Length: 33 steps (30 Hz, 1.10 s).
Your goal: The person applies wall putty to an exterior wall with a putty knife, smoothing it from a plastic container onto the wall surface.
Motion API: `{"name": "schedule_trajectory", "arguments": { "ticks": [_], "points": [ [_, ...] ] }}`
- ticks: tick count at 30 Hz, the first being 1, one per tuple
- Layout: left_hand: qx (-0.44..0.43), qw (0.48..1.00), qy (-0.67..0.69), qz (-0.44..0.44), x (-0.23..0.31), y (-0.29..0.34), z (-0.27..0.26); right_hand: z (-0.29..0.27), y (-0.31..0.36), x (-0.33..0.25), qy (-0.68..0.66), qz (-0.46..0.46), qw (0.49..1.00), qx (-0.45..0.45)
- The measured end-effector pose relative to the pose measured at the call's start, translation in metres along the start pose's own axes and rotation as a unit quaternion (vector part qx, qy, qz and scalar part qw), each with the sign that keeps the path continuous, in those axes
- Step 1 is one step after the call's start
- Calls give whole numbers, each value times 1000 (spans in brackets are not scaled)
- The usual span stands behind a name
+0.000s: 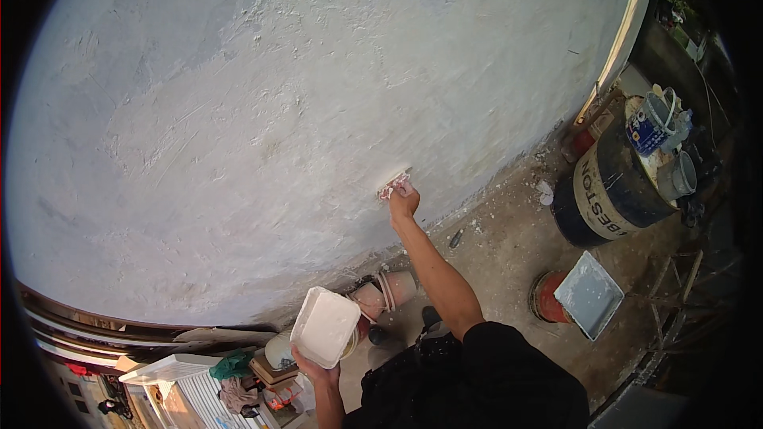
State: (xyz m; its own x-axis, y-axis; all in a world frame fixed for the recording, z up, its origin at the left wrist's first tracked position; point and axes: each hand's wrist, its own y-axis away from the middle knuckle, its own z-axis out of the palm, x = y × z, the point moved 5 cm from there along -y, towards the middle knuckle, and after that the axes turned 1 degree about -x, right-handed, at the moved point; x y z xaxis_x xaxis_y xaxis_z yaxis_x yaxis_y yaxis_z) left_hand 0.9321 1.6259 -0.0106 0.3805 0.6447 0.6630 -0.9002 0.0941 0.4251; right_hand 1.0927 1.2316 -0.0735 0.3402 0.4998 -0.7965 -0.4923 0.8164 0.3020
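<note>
My right hand [405,200] reaches forward to the lower part of a pale, rough-plastered wall [262,111]. It is closed around a plaster-smeared scraper [393,183], whose edge lies against the wall; the fingers cover its handle. At the lower middle, my left hand [319,372] grips a shallow white rectangular tray [322,338] by its near edge. The tray is coated inside with whitish paste and stands apart from the wall.
Pinkish buckets [397,289] stand by the wall's foot. To the right are a dark drum [576,202] topped with pails [653,123], and a grey tray [592,294] on a red bucket [547,295]. A bottle [455,238] lies on the stained floor [501,258]. Clutter [238,393] fills the lower left.
</note>
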Motion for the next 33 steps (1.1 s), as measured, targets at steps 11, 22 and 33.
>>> {"name": "schedule_trajectory", "arguments": {
  "ticks": [11,22,33],
  "points": [
    [1,999,8,42,8,0,-21,30,114,-54,43,-64,995,-58],
    [-4,1000,3,24,10,16,-30,-116,-13,112,51,168,981,89],
    [5,999,7,40,12,16,-27,45,45,-14,23,-4,1000,6]
  ]
}}
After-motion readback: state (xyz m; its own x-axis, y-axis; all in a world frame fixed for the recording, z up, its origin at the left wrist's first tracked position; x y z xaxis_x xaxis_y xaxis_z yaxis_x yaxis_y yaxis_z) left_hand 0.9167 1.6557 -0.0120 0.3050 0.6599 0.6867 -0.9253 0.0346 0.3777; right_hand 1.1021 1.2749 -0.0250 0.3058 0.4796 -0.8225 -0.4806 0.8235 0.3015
